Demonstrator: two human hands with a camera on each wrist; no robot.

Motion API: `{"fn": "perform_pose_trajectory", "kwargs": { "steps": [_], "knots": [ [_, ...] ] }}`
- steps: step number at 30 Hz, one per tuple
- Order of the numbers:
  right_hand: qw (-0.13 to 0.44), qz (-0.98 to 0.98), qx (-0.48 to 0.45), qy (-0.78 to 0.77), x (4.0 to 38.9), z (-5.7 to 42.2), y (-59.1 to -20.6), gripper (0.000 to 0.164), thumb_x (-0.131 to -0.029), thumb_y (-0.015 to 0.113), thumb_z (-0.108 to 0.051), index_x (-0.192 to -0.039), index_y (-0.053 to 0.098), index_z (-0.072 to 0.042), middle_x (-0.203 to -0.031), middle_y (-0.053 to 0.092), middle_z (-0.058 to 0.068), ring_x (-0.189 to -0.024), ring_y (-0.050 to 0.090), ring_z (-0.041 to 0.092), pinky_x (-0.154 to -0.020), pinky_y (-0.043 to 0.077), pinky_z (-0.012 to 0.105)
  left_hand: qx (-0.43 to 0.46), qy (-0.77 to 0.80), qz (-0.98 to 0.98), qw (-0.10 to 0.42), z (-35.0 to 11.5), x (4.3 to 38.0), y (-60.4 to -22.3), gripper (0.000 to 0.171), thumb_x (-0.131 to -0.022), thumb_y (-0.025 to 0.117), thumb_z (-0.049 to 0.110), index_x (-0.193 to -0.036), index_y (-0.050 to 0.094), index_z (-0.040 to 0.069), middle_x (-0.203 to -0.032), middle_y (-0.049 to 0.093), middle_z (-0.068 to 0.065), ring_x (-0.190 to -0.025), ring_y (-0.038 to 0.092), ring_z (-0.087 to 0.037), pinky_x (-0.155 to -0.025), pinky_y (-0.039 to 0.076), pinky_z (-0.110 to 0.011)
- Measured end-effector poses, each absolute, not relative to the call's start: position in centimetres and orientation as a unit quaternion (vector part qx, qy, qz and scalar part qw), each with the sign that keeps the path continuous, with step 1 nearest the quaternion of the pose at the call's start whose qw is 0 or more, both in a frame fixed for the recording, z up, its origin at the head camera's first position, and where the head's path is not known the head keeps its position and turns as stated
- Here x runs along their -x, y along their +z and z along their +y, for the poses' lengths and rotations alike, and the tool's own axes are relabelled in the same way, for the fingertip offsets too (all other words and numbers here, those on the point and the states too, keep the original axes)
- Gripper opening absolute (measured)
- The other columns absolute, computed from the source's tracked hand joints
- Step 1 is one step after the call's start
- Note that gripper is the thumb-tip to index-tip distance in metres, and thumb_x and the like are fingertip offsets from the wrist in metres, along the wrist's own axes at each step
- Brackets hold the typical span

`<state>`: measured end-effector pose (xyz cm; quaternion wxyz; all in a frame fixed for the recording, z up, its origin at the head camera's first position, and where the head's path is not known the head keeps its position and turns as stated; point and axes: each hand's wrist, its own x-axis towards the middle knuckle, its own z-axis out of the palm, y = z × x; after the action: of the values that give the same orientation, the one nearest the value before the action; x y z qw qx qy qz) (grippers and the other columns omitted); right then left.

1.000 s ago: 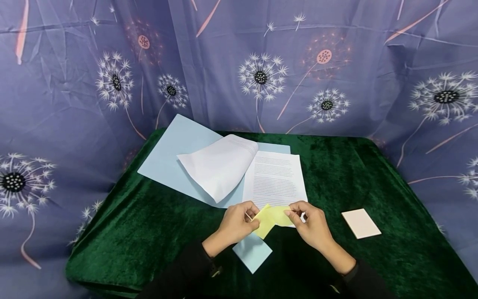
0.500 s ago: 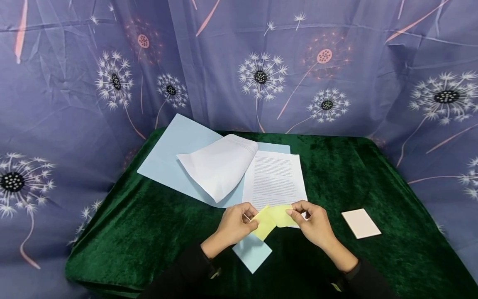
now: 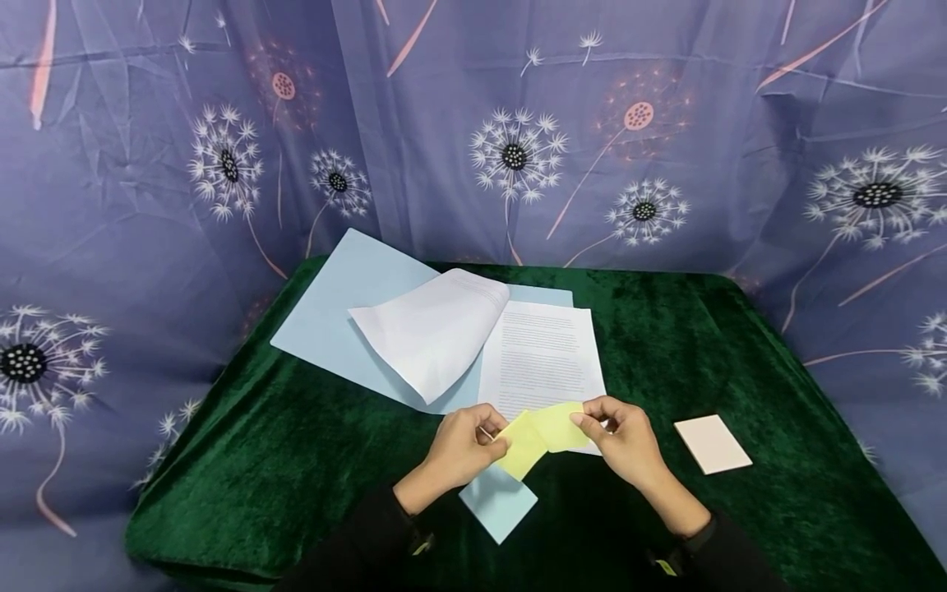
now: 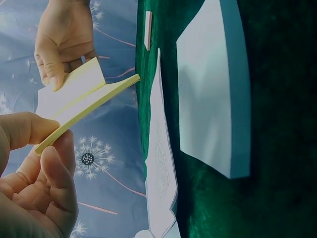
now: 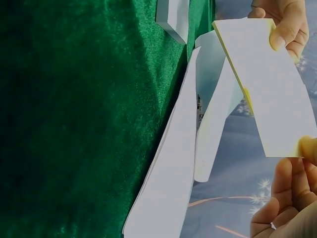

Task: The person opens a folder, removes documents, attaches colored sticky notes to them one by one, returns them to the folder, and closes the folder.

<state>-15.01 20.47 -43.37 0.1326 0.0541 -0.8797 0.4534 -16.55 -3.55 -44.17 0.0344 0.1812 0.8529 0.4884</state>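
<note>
My left hand pinches a pad of yellow sticky notes between thumb and fingers, above the near edge of the papers. The right hand pinches the pad's top sheet at its outer end. In the left wrist view, that yellow sheet stands lifted at an angle from the pad and meets it near the left thumb. A light blue sticky note pad lies on the table just below the left hand. Printed pages lie behind both hands, partly covered by them.
An open light blue folder lies at the back left, with a curled white sheet turned over onto it. A pale pink sticky note pad lies to the right. Green velvet cloth covers the table; patterned curtains hang around it.
The right hand has drawn slightly to the right with the yellow sheet, while the left hand has shifted a little left. More of the sheet shows beside the pad.
</note>
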Motion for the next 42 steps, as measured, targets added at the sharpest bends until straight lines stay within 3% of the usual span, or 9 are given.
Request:
{"fn": "perform_pose_trajectory", "kwargs": {
  "steps": [28, 42],
  "knots": [
    [0.030, -0.836, 0.044, 0.546, 15.6, 21.7, -43.6, 0.020, -0.095, 0.069, -0.011, -0.093, 0.069, 0.009, -0.078, 0.067, -0.001, -0.069, 0.055, 0.005, -0.066, 0.047, 0.022, -0.164, 0.526, 0.833, 0.047, -4.7, 16.4, -44.5, 0.009, -0.085, 0.073, 0.000, -0.091, 0.067, 0.000, -0.082, 0.071, -0.012, -0.065, 0.059, -0.007, -0.058, 0.049, -0.020],
    [0.006, -0.821, 0.095, 0.563, 15.9, 22.0, -43.8, 0.018, -0.094, 0.069, -0.011, -0.088, 0.066, 0.005, -0.074, 0.060, -0.005, -0.069, 0.049, 0.014, -0.064, 0.041, 0.027, -0.146, 0.566, 0.808, 0.067, -5.9, 16.5, -44.9, 0.012, -0.086, 0.074, 0.000, -0.094, 0.066, -0.005, -0.078, 0.068, -0.013, -0.065, 0.059, -0.011, -0.058, 0.048, -0.020]
  ]
}}
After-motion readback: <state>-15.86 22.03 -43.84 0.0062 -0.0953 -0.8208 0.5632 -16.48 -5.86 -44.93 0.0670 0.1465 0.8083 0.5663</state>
